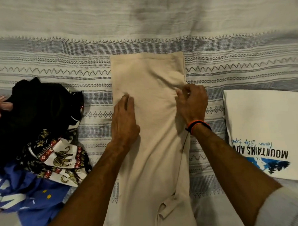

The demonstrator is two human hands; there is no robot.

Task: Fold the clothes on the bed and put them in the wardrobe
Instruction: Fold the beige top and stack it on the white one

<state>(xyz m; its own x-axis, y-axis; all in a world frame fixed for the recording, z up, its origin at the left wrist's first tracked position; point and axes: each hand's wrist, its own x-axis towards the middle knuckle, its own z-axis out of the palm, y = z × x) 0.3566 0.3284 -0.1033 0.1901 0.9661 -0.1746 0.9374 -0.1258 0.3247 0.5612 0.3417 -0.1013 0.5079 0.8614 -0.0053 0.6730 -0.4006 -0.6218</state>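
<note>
Cream garment (150, 130) lengthwise down frame centre, pinned flat by left hand (123, 120), right edge pinched by right hand (192, 103).

Location: a home bedroom, identified by a bed covered with a woven striped bedspread (57, 53) carrying a pile of unfolded clothes (38, 134) and a folded printed T-shirt (264, 121).
</note>
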